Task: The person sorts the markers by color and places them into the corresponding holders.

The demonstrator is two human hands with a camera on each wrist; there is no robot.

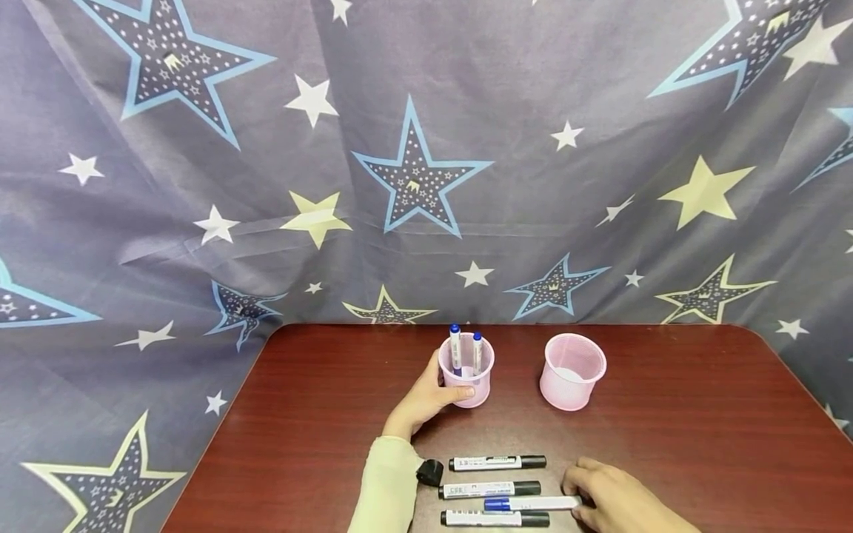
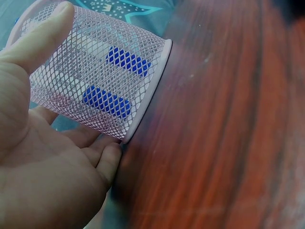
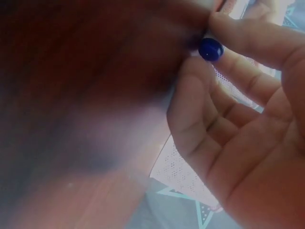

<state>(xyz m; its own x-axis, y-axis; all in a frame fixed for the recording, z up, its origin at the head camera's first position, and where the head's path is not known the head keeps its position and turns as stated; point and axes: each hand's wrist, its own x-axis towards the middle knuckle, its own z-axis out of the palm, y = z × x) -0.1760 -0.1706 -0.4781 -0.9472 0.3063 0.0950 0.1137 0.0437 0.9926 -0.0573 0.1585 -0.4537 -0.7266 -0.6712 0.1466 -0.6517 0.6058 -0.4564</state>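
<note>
A pink mesh pen cup point(image 1: 472, 394) stands near the back of the table, and two blue-tipped markers point(image 1: 456, 352) lean upright inside it. My left hand point(image 1: 426, 396) holds this cup from its left side; in the left wrist view the thumb point(image 2: 47, 36) lies across the mesh and the blue marker caps point(image 2: 107, 101) show through it. At the front right, my right hand point(image 1: 616, 496) pinches the end of a white marker with a blue cap point(image 1: 533, 504). Its blue end plug point(image 3: 210, 49) sits between thumb and fingers in the right wrist view.
A second pink mesh cup point(image 1: 569, 396) stands to the right of the held one. Several black-capped markers point(image 1: 493, 463) lie in rows at the front, close to the blue one. A black band point(image 1: 429, 472) sits by the left sleeve. A star-patterned cloth point(image 1: 506, 222) hangs behind the table point(image 1: 320, 400).
</note>
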